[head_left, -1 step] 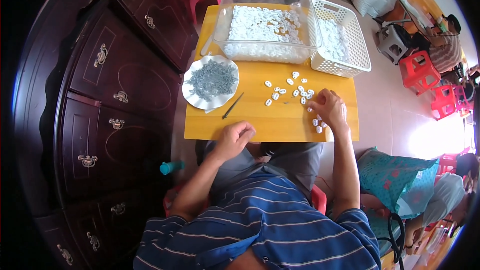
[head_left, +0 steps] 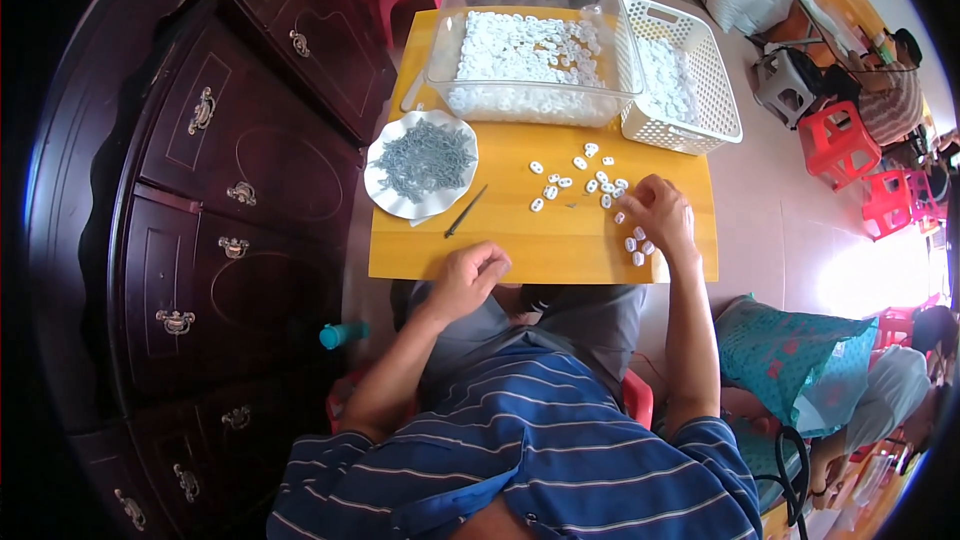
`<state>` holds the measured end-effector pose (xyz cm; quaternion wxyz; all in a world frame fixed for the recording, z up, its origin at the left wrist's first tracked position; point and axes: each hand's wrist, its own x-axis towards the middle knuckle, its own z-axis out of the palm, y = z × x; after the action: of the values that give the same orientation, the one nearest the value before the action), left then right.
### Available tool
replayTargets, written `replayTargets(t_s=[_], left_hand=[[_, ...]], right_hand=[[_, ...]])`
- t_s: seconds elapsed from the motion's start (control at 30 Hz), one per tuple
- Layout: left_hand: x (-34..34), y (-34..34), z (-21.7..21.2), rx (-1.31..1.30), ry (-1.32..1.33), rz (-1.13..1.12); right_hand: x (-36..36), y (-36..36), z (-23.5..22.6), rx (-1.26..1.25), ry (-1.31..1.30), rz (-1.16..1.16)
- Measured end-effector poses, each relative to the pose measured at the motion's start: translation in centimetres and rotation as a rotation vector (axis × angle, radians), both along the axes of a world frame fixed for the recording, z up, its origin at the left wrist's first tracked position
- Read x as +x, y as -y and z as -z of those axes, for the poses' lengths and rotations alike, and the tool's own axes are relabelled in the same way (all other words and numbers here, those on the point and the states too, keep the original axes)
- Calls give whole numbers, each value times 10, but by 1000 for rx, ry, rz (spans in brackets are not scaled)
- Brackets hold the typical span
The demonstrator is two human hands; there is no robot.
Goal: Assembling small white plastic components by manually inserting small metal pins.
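Observation:
At the near edge of the table, my left hand [head_left: 468,282] rests with its fingers curled in, and nothing shows in them. My right hand [head_left: 664,215] is bent over the table's right side, its thumb and fingertips drawn together; whether a small piece is between them is hidden. Right by those fingertips lies a small white oval piece [head_left: 619,218] with dark holes. A group of white oval pieces [head_left: 638,259] sits just below the hand, and several more [head_left: 551,193] are scattered to its left. A slim dark pointed tool [head_left: 465,213] lies ahead of my left hand.
A scalloped white plate [head_left: 376,187] heaped with thin grey pieces stands at the left. Along the back are a clear plastic bin [head_left: 535,90] and a white perforated basket [head_left: 690,136], both holding white pieces. Dark wooden drawers [head_left: 240,140] flank the table's left side.
My right hand has shifted very slightly, its fingertips drawing up off the white oval piece, which shows more fully. My left hand has stayed put.

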<state>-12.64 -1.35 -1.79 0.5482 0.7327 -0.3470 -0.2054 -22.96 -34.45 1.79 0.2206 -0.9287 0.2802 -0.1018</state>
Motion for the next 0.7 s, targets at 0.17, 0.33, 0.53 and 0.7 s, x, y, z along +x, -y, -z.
replayTargets(t_s=[0.17,0.33,0.53,0.7], left_hand=[[0,-1,5,-1,24,6],[-1,-1,3,28,-30,-1],[-2,-1,0,28,-26,-26],[-2,-2,0,13,-18,-17]], right_hand=[[24,21,6,-16,149,63],[52,28,13,19,153,-62],[66,27,14,48,102,-137],[69,26,16,64,108,-150]])
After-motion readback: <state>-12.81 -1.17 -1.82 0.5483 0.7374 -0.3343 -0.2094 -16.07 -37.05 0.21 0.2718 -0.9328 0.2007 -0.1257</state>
